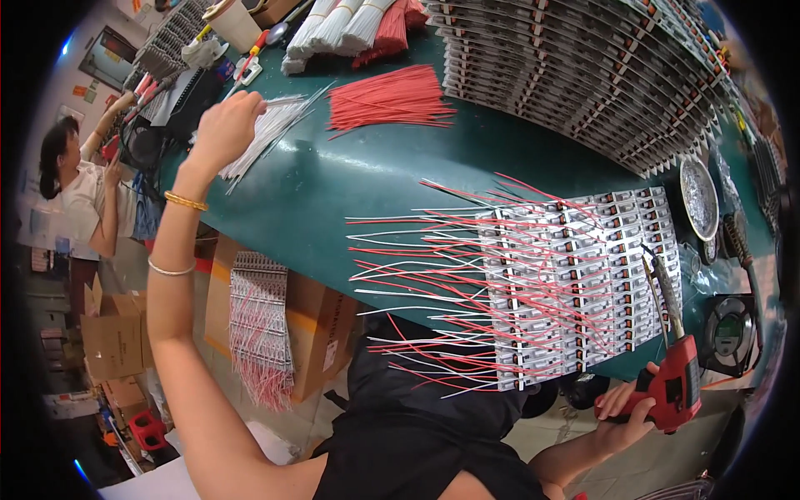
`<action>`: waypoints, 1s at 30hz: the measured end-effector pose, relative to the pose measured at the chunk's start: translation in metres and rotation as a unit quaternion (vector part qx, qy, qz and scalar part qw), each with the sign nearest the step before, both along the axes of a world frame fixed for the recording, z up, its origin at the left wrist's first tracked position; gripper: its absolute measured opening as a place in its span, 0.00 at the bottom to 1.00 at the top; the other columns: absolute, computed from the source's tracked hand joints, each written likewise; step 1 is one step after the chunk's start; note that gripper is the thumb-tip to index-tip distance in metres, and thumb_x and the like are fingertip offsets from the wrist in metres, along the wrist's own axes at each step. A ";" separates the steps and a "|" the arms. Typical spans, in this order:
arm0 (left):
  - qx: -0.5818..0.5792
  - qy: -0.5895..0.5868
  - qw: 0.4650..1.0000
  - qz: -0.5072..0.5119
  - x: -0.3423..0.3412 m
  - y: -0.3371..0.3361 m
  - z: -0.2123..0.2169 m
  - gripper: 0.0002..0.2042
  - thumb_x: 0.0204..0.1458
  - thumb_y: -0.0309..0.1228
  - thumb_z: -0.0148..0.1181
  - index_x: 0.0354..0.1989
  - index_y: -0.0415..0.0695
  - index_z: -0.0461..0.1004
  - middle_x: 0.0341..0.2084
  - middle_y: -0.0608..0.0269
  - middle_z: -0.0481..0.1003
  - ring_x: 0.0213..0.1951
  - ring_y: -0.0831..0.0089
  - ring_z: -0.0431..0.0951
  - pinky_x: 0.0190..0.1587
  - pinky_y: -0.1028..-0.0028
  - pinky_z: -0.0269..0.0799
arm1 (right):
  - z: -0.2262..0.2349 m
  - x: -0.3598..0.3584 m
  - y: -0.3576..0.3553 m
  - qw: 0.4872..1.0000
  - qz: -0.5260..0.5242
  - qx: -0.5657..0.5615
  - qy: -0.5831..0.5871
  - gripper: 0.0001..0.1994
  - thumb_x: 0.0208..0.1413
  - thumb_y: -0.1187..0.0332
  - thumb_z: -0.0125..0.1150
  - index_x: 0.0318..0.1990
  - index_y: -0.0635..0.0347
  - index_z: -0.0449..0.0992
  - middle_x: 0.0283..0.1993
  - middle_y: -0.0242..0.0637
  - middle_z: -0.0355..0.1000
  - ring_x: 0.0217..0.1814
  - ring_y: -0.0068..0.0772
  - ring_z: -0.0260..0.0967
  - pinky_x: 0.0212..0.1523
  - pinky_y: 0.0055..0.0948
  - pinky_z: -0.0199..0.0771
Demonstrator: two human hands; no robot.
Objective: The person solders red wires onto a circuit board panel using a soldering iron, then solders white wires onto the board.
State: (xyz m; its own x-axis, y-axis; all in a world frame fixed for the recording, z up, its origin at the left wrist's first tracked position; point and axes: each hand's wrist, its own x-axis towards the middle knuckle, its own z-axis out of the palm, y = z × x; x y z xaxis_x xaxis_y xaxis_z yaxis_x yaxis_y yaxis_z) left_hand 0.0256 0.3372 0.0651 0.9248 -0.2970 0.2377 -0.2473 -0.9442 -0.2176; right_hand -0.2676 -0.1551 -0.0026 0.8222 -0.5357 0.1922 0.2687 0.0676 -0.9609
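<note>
My left hand point(225, 125) reaches out to the far left of the green table point(333, 192) and closes on a loose bundle of white wires point(271, 125). A pile of red wires point(387, 98) lies just right of it. My right hand point(627, 410) grips a red soldering gun point(677, 367) at the table's near right edge, its tip pointing up over a panel of small white circuit boards point(583, 283). Red and white wires point(417, 275) stick out from the panel's left side.
Tall stacks of circuit board panels point(583, 67) fill the back right. A round metal dish point(698, 198) and a small fan point(730, 329) sit at the right. Cardboard boxes point(317, 333) with a wired panel stand below the table. Another person point(83, 192) works at the far left.
</note>
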 end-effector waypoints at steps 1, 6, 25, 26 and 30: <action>0.050 0.032 0.998 0.010 -0.002 -0.014 0.013 0.08 0.53 0.32 0.49 0.29 0.42 0.72 0.27 0.53 0.73 0.32 0.53 0.74 0.34 0.59 0.68 | -0.001 -0.001 -0.001 1.000 -0.001 -0.001 0.001 0.27 0.60 0.54 0.47 0.54 0.72 0.55 0.11 0.29 0.53 0.07 0.18 0.48 0.11 0.19 0.53; 0.163 0.100 0.980 -0.050 -0.007 -0.071 0.071 0.06 0.45 0.30 0.58 0.23 0.41 0.75 0.21 0.53 0.75 0.29 0.55 0.76 0.33 0.62 0.71 | -0.001 0.000 0.001 1.000 0.015 0.001 -0.007 0.28 0.60 0.53 0.47 0.55 0.71 0.54 0.12 0.29 0.53 0.07 0.18 0.48 0.11 0.19 0.55; 0.049 0.303 0.947 -0.094 0.000 -0.120 0.033 0.06 0.48 0.27 0.56 0.29 0.37 0.72 0.24 0.52 0.75 0.27 0.64 0.77 0.27 0.67 0.69 | -0.004 -0.014 -0.009 1.000 -0.022 0.003 -0.019 0.27 0.61 0.53 0.45 0.55 0.71 0.55 0.11 0.28 0.53 0.07 0.18 0.48 0.12 0.18 0.53; 0.049 0.305 0.945 -0.109 -0.002 -0.129 0.031 0.06 0.48 0.27 0.56 0.29 0.37 0.72 0.24 0.52 0.75 0.27 0.64 0.77 0.27 0.67 0.69 | -0.004 -0.013 -0.009 1.000 -0.014 0.015 -0.003 0.30 0.59 0.51 0.48 0.55 0.73 0.55 0.11 0.29 0.54 0.07 0.20 0.49 0.13 0.20 0.56; -0.295 0.431 0.840 -0.148 -0.025 -0.195 0.023 0.07 0.52 0.28 0.55 0.30 0.37 0.68 0.17 0.62 0.70 0.20 0.79 0.66 0.23 0.76 0.60 | 0.009 -0.010 -0.012 1.000 -0.025 -0.016 0.010 0.34 0.55 0.49 0.53 0.54 0.76 0.56 0.10 0.31 0.57 0.08 0.22 0.54 0.14 0.22 0.59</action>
State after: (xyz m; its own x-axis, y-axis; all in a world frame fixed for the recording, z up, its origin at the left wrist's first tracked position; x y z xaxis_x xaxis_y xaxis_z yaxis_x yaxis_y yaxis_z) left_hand 0.0004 0.1425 0.0880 0.7348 -0.6105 -0.2956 -0.3167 -0.6942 0.6464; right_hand -0.2775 -0.1669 0.0063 0.7989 -0.5695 0.1935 0.2512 0.0236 -0.9676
